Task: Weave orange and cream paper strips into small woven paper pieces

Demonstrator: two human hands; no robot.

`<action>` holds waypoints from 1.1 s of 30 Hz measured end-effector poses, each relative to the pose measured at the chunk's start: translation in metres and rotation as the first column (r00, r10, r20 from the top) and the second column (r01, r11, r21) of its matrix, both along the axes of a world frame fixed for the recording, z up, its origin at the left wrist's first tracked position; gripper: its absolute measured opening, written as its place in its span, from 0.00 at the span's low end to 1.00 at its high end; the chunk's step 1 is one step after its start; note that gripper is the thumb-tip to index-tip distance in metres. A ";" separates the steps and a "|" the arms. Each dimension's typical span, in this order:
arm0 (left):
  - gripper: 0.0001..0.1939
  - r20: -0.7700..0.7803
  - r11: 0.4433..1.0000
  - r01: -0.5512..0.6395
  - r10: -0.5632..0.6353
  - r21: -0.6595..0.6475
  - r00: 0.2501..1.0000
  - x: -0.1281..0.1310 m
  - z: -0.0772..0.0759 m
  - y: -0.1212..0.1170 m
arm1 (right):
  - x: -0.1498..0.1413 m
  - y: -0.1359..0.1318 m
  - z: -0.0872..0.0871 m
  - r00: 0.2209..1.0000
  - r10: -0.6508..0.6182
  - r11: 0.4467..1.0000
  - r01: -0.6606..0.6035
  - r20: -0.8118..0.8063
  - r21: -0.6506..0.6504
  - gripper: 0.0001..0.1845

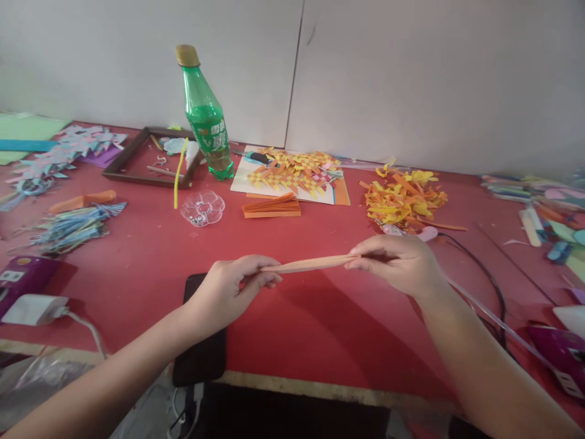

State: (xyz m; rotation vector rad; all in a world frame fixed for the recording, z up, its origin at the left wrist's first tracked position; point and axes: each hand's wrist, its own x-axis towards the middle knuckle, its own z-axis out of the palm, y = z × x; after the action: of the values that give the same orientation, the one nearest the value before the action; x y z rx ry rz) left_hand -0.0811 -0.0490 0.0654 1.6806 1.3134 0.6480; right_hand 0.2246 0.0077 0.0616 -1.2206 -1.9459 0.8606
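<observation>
A thin, pale orange bundle of what look like paper strips (315,264) is stretched level between my two hands, above the red table. My left hand (237,289) pinches its left end between thumb and fingers. At the other end, my right hand (397,262) grips it the same way. Beyond the hands lies a small stack of darker orange paper strips (272,208). A black phone (201,360) rests partly beneath my left wrist, at the table's front edge.
A green bottle (205,119) stands at the back, beside a dark wooden frame (132,152). Woven yellow-orange paper (297,171) lies at centre back, with a heap of orange and yellow strips (404,198) to its right. A clear flower-shaped dish (202,208) sits left of centre. Cables (496,280) run at right.
</observation>
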 end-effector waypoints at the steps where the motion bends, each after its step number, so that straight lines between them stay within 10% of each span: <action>1: 0.13 -0.039 1.000 0.001 -0.002 -0.023 0.999 -0.001 0.001 0.002 | -0.001 0.000 0.001 1.000 0.008 1.000 -0.008 0.006 -0.007 0.11; 6: 0.21 -0.400 0.975 0.183 -0.118 0.128 0.909 0.000 0.008 0.007 | -0.013 -0.005 0.010 0.979 0.075 0.995 -0.087 0.187 0.054 0.08; 11: 0.28 -0.551 0.835 0.290 0.020 0.469 0.834 0.028 0.016 0.003 | -0.033 -0.017 0.020 0.913 0.215 0.964 -0.255 0.345 0.073 0.06; 20: 0.12 -0.530 0.837 0.512 -0.350 0.194 0.772 0.057 0.005 0.007 | -0.045 -0.030 0.029 0.877 0.286 0.941 -0.333 0.386 0.057 0.07; 27: 0.13 -0.358 0.905 0.421 -0.412 -0.055 0.838 0.052 0.009 0.000 | -0.042 -0.035 0.030 0.891 0.341 0.939 -0.337 0.299 -0.065 0.07; 33: 0.16 0.366 0.845 0.435 -0.316 -0.310 0.875 0.047 0.014 0.000 | -0.039 -0.027 0.030 0.941 0.338 0.903 -0.335 -0.037 -0.269 0.31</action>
State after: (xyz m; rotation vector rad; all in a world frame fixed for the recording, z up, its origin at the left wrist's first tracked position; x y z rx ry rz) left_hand -0.0344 -0.0494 0.0791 1.3930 0.7886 0.3591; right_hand 0.1855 -0.0195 0.0914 -1.0488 -2.1351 1.3390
